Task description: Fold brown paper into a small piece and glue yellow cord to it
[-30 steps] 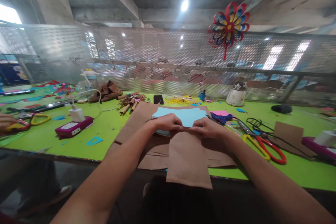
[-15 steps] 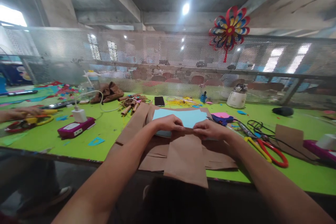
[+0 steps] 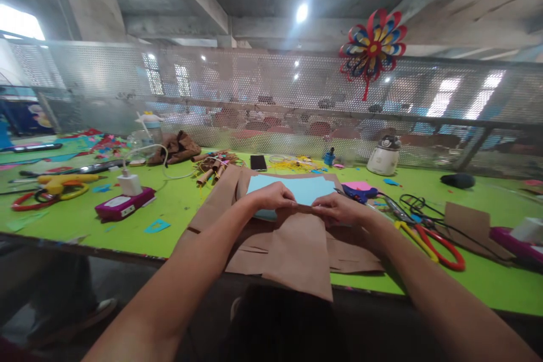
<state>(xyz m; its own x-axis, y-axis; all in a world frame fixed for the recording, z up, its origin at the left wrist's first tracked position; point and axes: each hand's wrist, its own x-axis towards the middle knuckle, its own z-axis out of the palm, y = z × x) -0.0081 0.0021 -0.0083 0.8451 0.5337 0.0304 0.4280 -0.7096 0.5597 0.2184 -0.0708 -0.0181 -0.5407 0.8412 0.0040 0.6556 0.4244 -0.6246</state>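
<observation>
A sheet of brown paper [image 3: 299, 249] hangs toward me over the table's front edge, its far edge folded or rolled. My left hand [image 3: 278, 197] pinches that edge on one side, and my right hand [image 3: 335, 206] pinches it a short way to the right. Light blue paper [image 3: 292, 186] lies just beyond my fingers. Further brown paper pieces [image 3: 250, 251] with slits are spread beneath and to both sides. A blue glue gun [image 3: 360, 192] rests to the right of my right hand.
Scissors with red and yellow handles [image 3: 441, 251] lie at right beside black cable. At left are a purple power strip [image 3: 127, 203], a yellow glue gun [image 3: 63, 181] and more scissors. Rolled brown paper tubes [image 3: 216, 167], a phone [image 3: 258, 163] and a white bottle [image 3: 384, 156] stand or lie farther back.
The near end of the brown paper has swung slightly left, while my hands keep nearly the same pinch. Another person's hand at far left has left the view.
</observation>
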